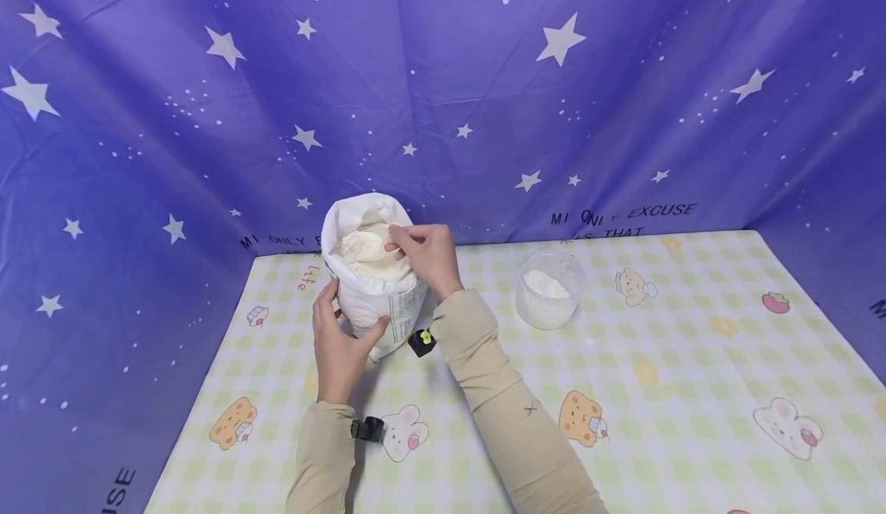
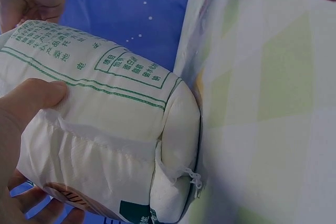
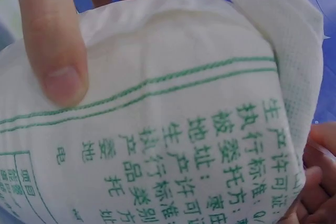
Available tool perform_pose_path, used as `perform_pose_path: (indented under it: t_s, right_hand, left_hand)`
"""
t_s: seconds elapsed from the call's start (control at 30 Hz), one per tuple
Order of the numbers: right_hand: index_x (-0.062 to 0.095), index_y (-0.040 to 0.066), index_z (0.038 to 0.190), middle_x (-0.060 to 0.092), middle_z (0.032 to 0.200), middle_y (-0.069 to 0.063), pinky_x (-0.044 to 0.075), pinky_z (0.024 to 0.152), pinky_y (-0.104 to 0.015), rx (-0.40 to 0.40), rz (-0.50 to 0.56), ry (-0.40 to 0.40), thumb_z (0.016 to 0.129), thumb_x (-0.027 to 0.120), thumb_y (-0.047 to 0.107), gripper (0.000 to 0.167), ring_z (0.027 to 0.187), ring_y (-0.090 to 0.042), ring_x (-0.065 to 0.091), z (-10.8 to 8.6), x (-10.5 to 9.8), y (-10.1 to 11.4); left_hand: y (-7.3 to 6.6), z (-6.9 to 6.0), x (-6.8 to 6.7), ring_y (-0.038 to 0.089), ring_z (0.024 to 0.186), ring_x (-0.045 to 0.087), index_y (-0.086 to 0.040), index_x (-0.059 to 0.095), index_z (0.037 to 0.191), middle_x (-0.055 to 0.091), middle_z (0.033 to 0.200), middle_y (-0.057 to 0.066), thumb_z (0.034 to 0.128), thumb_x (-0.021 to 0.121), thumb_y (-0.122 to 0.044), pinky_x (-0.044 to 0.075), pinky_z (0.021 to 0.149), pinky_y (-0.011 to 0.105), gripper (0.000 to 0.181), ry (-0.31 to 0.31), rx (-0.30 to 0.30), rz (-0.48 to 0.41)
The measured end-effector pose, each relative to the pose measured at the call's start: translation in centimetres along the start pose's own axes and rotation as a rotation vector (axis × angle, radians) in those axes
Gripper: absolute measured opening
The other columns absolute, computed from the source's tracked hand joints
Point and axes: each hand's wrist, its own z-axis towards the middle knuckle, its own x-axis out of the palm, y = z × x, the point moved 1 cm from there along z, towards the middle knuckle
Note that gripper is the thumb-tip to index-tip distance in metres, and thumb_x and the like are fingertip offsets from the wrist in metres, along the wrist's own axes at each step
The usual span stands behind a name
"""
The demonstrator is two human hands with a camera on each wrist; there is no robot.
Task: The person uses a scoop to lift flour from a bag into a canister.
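Observation:
A white cloth bag (image 1: 367, 298) with green print stands unfolded at its mouth, its top rolled outward. Pale powder (image 1: 363, 246) fills it nearly to the rim. My left hand (image 1: 344, 345) grips the bag's lower side, thumb (image 2: 50, 94) across the front and fingers round the far side. Over the bag's right rim, my right hand (image 1: 431, 254) has bent fingers, thumb and index close together at the powder. Whether anything is pinched between those fingertips is not visible. In the right wrist view the right hand's fingers (image 3: 317, 174) are partly hidden by the bag.
A clear round tub (image 1: 547, 310) with white powder (image 1: 547, 285) in it stands right of the bag. The table has a green-and-white checked cloth (image 1: 664, 422) with cartoon prints. A purple starry curtain (image 1: 443, 75) hangs close behind the bag, along the table's back edge.

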Motion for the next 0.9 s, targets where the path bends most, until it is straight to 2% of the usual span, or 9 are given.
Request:
perform_pose_path:
  t_s: [0.17,0.27,0.5,0.67,0.9]
  right_hand:
    - [0.081,0.008,0.091,0.076,0.075,-0.005,0.048,0.066,-0.02,0.01,-0.031,0.023,0.093,0.07,0.03,0.024,0.075,-0.015,0.067,0.0,0.1,0.1]
    - [0.08,0.007,0.092,0.075,0.074,-0.004,0.047,0.066,-0.019,0.025,0.025,0.003,0.094,0.069,0.029,0.025,0.073,-0.015,0.066,-0.1,-0.1,-0.1]
    - [0.079,0.0,0.09,0.073,0.07,0.0,0.043,0.051,-0.018,0.036,0.228,-0.049,0.094,0.069,0.026,0.028,0.062,-0.01,0.059,-0.2,-1.0,-0.7]
    - [0.078,0.001,0.093,0.074,0.074,0.0,0.043,0.052,-0.018,0.032,0.281,-0.049,0.095,0.068,0.025,0.026,0.064,-0.008,0.061,-0.3,-2.0,-1.2]
    - [0.076,0.0,0.1,0.075,0.079,-0.001,0.043,0.052,-0.015,0.096,0.39,-0.031,0.095,0.067,0.024,0.026,0.066,-0.008,0.064,-0.5,-2.7,-1.4]
  left_hand:
    - [0.0,0.0,0.0,0.026,0.134,0.042,-0.008,0.035,0.148,0.041,0.147,0.011,0.0749,0.087,-0.024,0.044,0.107,0.043,0.091,-0.002,0.006,-0.003]
    - [0.1,0.0,0.1,0.026,0.134,0.041,-0.008,0.035,0.148,0.041,0.147,0.011,0.0749,0.087,-0.023,0.044,0.108,0.043,0.091,-0.004,0.006,-0.003]
    - [0.0,0.0,0.1,0.026,0.133,0.041,-0.008,0.036,0.148,0.042,0.146,0.011,0.0737,0.087,-0.022,0.044,0.108,0.044,0.091,-0.007,0.005,-0.005]
    - [0.0,0.0,0.0,0.025,0.134,0.041,-0.009,0.036,0.148,0.041,0.147,0.01,0.0741,0.087,-0.022,0.043,0.108,0.043,0.091,-0.001,0.0,-0.008]
    - [0.0,0.0,0.0,0.025,0.134,0.041,-0.008,0.036,0.148,0.041,0.147,0.011,0.0738,0.087,-0.021,0.043,0.108,0.042,0.091,-0.002,0.002,-0.008]
